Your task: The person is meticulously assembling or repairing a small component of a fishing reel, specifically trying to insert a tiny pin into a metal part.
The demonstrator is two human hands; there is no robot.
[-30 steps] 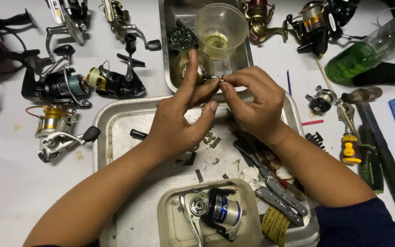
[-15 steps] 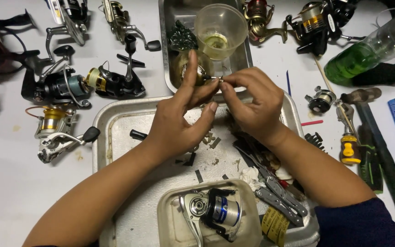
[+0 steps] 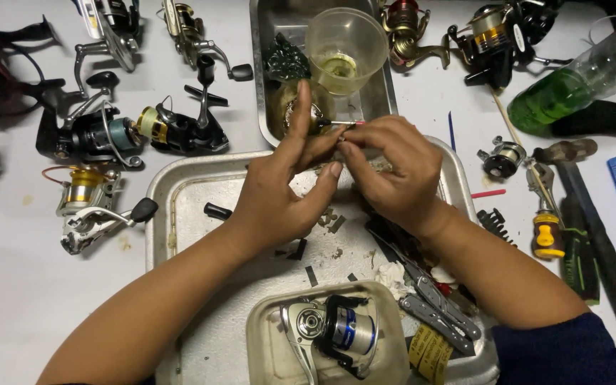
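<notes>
Two hands meet over the far edge of a metal tray [image 3: 180,207], seen from the head camera. The left hand [image 3: 279,192] and the right hand [image 3: 393,175] have their fingertips pinched together on a small part [image 3: 341,140], too tiny to make out; the left forefinger points up and away. A thin red-tipped stick [image 3: 344,123] pokes out just past the fingers, though which hand grips it I cannot tell.

On the tray lie small dark bits, folding pliers [image 3: 433,299] near the right forearm, and a shallow tub [image 3: 262,342] holding a silver and blue fishing reel [image 3: 329,331]. Beyond the hands sits a deeper steel pan [image 3: 259,71] with a clear plastic cup [image 3: 346,50] in it.

Several more reels lie on the white table to the left, among them a gold and silver reel [image 3: 90,207] and a black reel [image 3: 180,128]. To the right are a green bottle [image 3: 572,89] on its side, a hammer [image 3: 586,214] and a yellow-handled screwdriver [image 3: 547,232].
</notes>
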